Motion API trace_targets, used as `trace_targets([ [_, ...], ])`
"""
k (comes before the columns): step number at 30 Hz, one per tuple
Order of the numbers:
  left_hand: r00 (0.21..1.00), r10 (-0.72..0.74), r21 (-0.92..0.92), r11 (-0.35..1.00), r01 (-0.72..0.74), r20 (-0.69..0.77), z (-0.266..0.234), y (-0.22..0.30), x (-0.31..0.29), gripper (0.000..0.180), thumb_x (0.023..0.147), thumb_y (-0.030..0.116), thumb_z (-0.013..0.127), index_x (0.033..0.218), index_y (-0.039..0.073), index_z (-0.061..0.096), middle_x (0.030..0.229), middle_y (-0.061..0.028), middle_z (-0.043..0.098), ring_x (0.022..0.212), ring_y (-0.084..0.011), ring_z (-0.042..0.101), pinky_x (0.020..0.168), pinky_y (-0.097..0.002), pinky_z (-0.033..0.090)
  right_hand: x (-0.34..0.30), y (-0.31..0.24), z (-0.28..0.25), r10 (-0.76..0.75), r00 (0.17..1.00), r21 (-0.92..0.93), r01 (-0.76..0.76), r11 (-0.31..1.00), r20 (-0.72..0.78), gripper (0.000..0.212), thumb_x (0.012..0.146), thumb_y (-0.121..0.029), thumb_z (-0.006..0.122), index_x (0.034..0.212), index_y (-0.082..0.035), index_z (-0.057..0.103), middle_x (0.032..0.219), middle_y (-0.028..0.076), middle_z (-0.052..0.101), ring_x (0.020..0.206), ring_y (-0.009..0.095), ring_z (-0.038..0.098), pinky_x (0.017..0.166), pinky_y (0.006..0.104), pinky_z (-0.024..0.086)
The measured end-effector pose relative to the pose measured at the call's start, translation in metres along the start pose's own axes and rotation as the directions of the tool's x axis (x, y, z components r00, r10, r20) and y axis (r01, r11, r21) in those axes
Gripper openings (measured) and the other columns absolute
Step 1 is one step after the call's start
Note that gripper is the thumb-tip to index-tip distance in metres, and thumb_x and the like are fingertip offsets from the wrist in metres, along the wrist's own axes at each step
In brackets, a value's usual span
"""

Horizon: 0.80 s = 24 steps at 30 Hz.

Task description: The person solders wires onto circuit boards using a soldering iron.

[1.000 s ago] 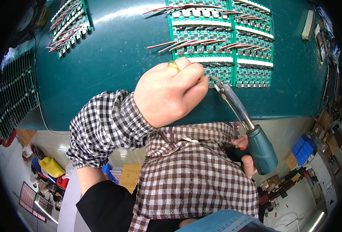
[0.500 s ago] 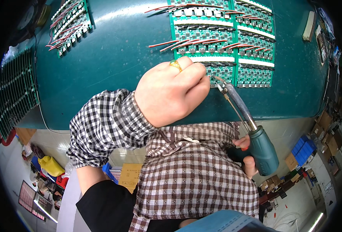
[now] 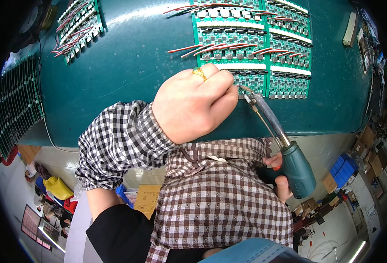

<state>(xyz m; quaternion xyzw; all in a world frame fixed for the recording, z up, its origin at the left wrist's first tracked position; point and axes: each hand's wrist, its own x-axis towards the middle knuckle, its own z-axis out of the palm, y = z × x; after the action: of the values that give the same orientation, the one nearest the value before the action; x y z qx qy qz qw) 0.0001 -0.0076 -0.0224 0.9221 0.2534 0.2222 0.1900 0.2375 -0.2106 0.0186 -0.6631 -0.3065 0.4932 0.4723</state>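
My left hand (image 3: 195,103), with a ring on one finger, rests closed over the lower left corner of a green circuit board panel (image 3: 252,83). Whatever its fingertips pinch is hidden beneath the hand. Wrapped round the green handle of a soldering iron (image 3: 298,171) is my right hand (image 3: 282,186), mostly concealed by that handle. The iron's bent metal tip reaches the panel's lower edge, close beside my left fingers. A thin metal tube runs along its shaft. Rows of white connectors and several red, black and white wires (image 3: 219,47) sit on the panel.
A second panel (image 3: 290,83) adjoins the first on the right. Another wired board (image 3: 79,28) lies at the far left of the green work surface (image 3: 128,83). Many boards stand in a rack (image 3: 18,101) at the left edge. A pale block (image 3: 350,30) lies far right.
The iron's tip has shifted very slightly left, toward my left fingers. My left hand stays almost in the same place.
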Motion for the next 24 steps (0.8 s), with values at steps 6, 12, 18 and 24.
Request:
trace_targets([
  [6, 1.000, -0.004, 0.003, 1.000, 0.004, 0.002, -0.001, 0.000, 0.001, 0.029, 0.072, 0.004, 0.073, 0.101, 0.000, 0.074, 0.095, -0.0077, 0.063, 0.081, -0.0215, 0.064, 0.062, -0.0307, 0.052, -0.002, -0.003, -0.005, -0.040, 0.998, 0.033, 0.039, 0.999, 0.042, 0.065, 0.077, -0.038, 0.094, 0.113, 0.007, 0.064, 0.098, 0.014, 0.067, 0.092, 0.028, 0.072, 0.085, 0.0454, 0.064],
  [12, 1.000, 0.003, 0.001, 1.000, -0.003, -0.008, -0.001, 0.000, 0.002, 0.029, 0.073, 0.004, 0.073, 0.101, 0.000, 0.074, 0.095, -0.0077, 0.063, 0.081, -0.0215, 0.064, 0.062, -0.0308, 0.052, -0.002, -0.003, -0.007, -0.005, 0.997, 0.028, 0.003, 1.000, 0.077, 0.063, 0.078, -0.037, 0.093, 0.114, 0.005, 0.063, 0.100, 0.013, 0.066, 0.096, 0.029, 0.070, 0.090, 0.0482, 0.062],
  [18, 1.000, 0.000, 0.004, 1.000, 0.000, -0.011, 0.000, 0.000, -0.001, 0.030, 0.072, 0.004, 0.072, 0.102, 0.001, 0.075, 0.095, -0.0074, 0.063, 0.081, -0.0216, 0.064, 0.064, -0.0312, 0.052, -0.003, 0.005, -0.004, -0.067, 0.997, 0.128, 0.062, 0.990, 0.031, 0.062, 0.089, -0.046, 0.079, 0.112, 0.009, 0.061, 0.107, 0.018, 0.060, 0.095, 0.030, 0.067, 0.087, 0.0483, 0.062],
  [24, 1.000, 0.010, 0.019, 1.000, -0.009, -0.017, -0.002, 0.001, -0.001, 0.033, 0.071, 0.004, 0.072, 0.103, 0.001, 0.075, 0.096, -0.0079, 0.064, 0.082, -0.0222, 0.065, 0.067, -0.0320, 0.055, -0.003, 0.006, -0.001, 0.036, 0.998, 0.162, -0.029, 0.986, -0.043, 0.067, 0.076, -0.035, 0.095, 0.116, 0.008, 0.063, 0.099, 0.013, 0.068, 0.092, 0.027, 0.071, 0.084, 0.0427, 0.061],
])
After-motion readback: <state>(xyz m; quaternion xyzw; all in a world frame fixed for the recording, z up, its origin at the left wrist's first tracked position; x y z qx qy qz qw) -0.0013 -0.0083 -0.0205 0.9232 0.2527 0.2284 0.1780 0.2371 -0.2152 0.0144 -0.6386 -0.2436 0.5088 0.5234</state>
